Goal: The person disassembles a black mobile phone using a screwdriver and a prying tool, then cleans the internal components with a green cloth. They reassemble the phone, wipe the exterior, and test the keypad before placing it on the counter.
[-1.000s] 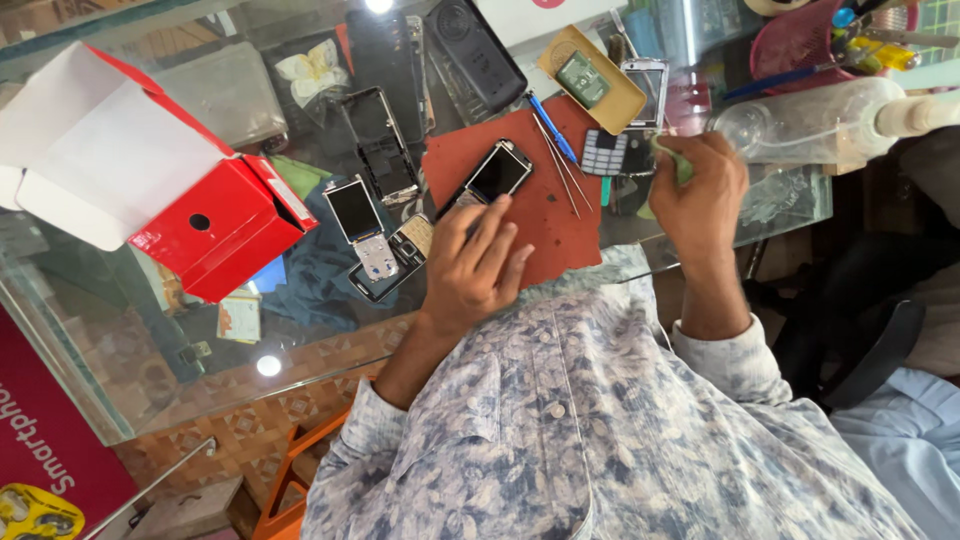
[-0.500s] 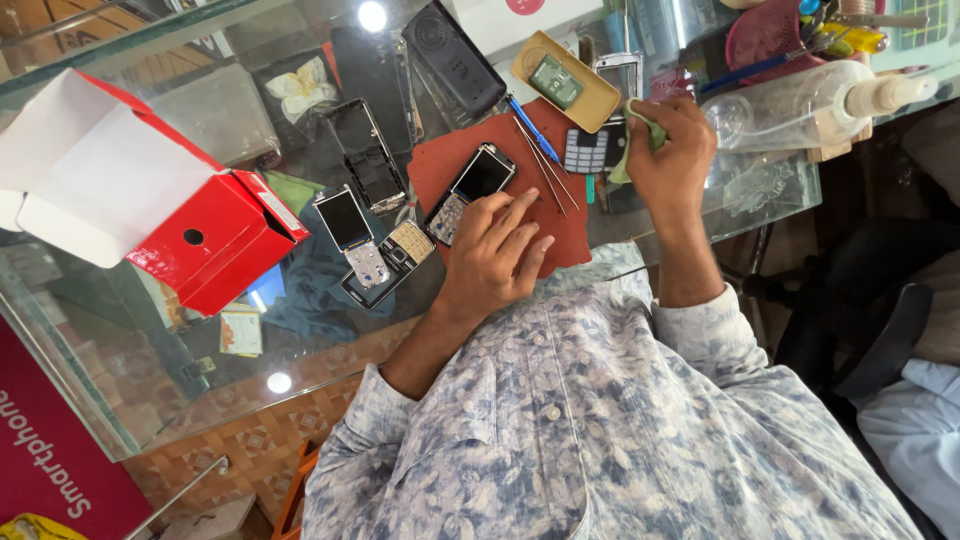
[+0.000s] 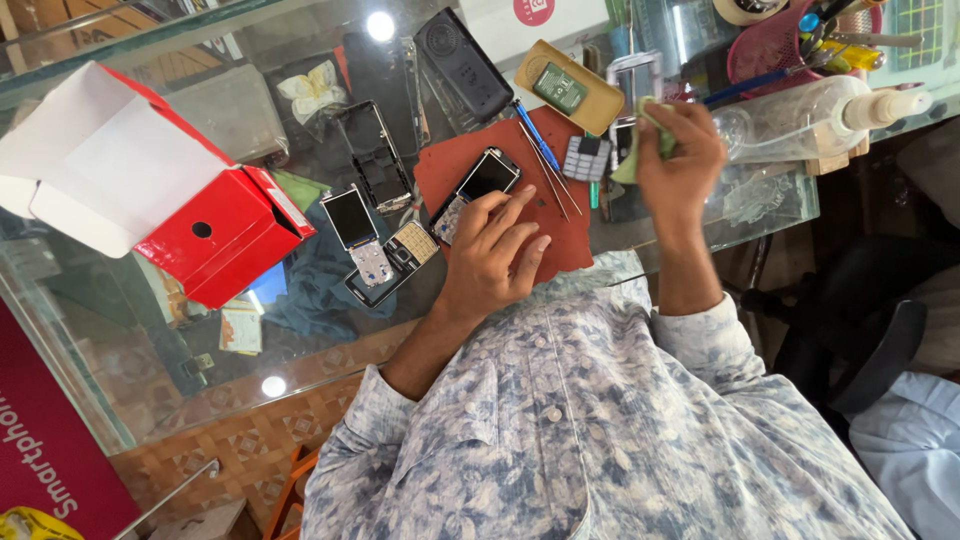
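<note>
**A:** A glass-topped repair desk point(image 3: 150, 400) in a small shop, seen from above the worker's head. Where are the hands?

**B:** The left hand point(image 3: 497, 262) rests on a reddish-brown work mat point(image 3: 560, 240), fingers curled and fingertips pressed on the lower end of an opened bar phone point(image 3: 476, 188) that lies tilted across the mat. The right hand point(image 3: 680, 150) is lifted beyond the mat, closed around a pale green cloth point(image 3: 640, 140) and a small part I cannot make out.

**A:** And around them?

**B:** A blue-handled screwdriver point(image 3: 538, 140) and thin tweezers point(image 3: 545, 185) lie beside the phone, a loose grey keypad point(image 3: 586, 157) just past them. Left of the mat lie a stripped phone with bare screen point(image 3: 362, 235), a black frame point(image 3: 378, 155) and an open red and white box point(image 3: 150, 190). A clear spray bottle point(image 3: 800, 110) lies on its side at the far right.

**A:** What could go wrong?

**B:** In my judgement, the phone is pinned at one end only, so a nudge could swing it into the tools. Small parts on bare glass could slide off the edge, and the toppled bottle could leak towards the open electronics.
</note>
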